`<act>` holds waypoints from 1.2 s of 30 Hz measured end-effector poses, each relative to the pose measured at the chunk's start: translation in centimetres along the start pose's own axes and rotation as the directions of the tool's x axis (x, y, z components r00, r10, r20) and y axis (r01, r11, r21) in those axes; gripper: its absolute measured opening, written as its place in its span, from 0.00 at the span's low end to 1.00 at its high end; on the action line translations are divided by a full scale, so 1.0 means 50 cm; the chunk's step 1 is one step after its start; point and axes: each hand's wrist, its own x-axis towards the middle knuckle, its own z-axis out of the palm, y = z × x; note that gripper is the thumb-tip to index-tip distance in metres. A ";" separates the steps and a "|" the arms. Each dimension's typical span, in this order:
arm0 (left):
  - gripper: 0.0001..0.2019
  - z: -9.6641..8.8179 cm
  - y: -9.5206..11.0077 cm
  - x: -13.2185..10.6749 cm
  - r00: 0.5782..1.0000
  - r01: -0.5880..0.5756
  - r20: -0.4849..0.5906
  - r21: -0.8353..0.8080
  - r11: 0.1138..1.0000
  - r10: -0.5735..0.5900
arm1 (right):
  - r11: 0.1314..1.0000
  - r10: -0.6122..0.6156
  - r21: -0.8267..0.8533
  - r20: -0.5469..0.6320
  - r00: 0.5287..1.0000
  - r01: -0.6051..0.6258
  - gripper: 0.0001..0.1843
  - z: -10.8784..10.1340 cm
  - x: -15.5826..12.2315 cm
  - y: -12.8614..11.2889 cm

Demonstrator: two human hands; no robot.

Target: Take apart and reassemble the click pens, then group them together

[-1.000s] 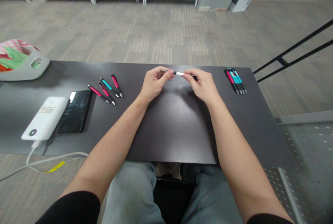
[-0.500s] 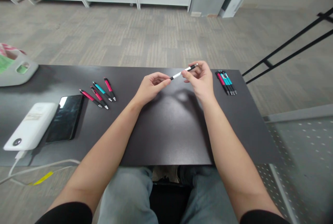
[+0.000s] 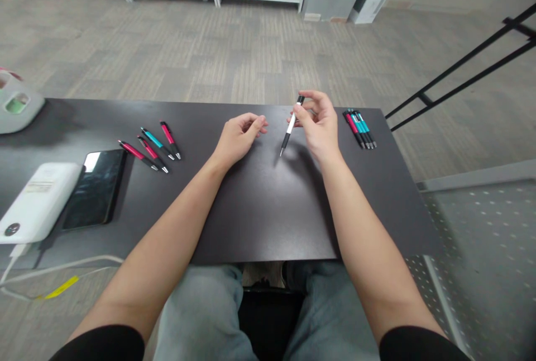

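Observation:
A white pen with a black grip [image 3: 292, 122] is pinched between thumb and fingers of my right hand [image 3: 320, 126], slanting with its metal tip down and to the left above the table. My left hand [image 3: 238, 138] hovers just left of the pen, apart from it, fingers loosely curled in and thumb against them, with nothing in it. To the right of my right hand lies a neat row of several pens [image 3: 359, 128], red and teal with black grips. On the left, several loose pens [image 3: 153, 146], red and teal, are spread out at a slant.
A black smartphone [image 3: 95, 188] lies left of the loose pens, beside a white power bank [image 3: 39, 199] with a cable [image 3: 67, 263] plugged in. A whitish plastic container [image 3: 20, 105] stands at the far left. The dark table [image 3: 268, 221] ends at the right near black metal bars [image 3: 456, 73].
My left hand has come off the pen's lower end. My right hand has turned the pen from nearly level to a steep slant, tip down. The view has shifted slightly.

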 end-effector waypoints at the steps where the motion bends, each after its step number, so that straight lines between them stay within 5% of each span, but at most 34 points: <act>1: 0.29 0.000 -0.002 0.000 1.000 -0.001 0.000 0.010 1.000 0.001 | 1.000 -0.005 -0.003 0.007 1.000 0.005 0.42 0.000 -0.001 -0.002; 8: 0.30 -0.001 0.006 -0.006 1.000 0.004 0.007 0.082 0.997 -0.005 | 0.999 0.048 -0.008 -0.038 0.998 -0.049 0.42 0.000 -0.001 -0.010; 16: 0.33 0.032 0.046 -0.031 0.972 0.095 0.223 -0.101 0.990 -0.070 | 0.998 0.057 -0.022 0.014 0.998 -0.056 0.45 0.021 0.001 0.011; 24: 0.33 0.039 0.031 -0.022 0.979 0.118 0.190 -0.221 0.968 -0.076 | 0.998 0.056 0.003 0.186 0.981 -0.058 0.34 0.008 -0.012 0.016; 29: 0.30 0.035 0.021 -0.023 0.987 0.084 0.152 -0.157 0.984 -0.060 | 0.994 0.087 -0.079 0.172 0.981 -0.074 0.28 0.011 -0.014 0.010; 32: 0.27 0.035 0.012 -0.028 0.993 0.041 0.116 -0.044 0.998 -0.036 | 0.990 0.054 -0.135 0.077 0.996 -0.043 0.23 -0.017 0.000 0.011; 36: 0.20 0.030 0.000 -0.029 0.993 -0.045 0.116 0.086 0.995 0.034 | 0.903 0.015 -0.426 -0.109 0.994 -0.060 0.13 -0.126 0.014 0.010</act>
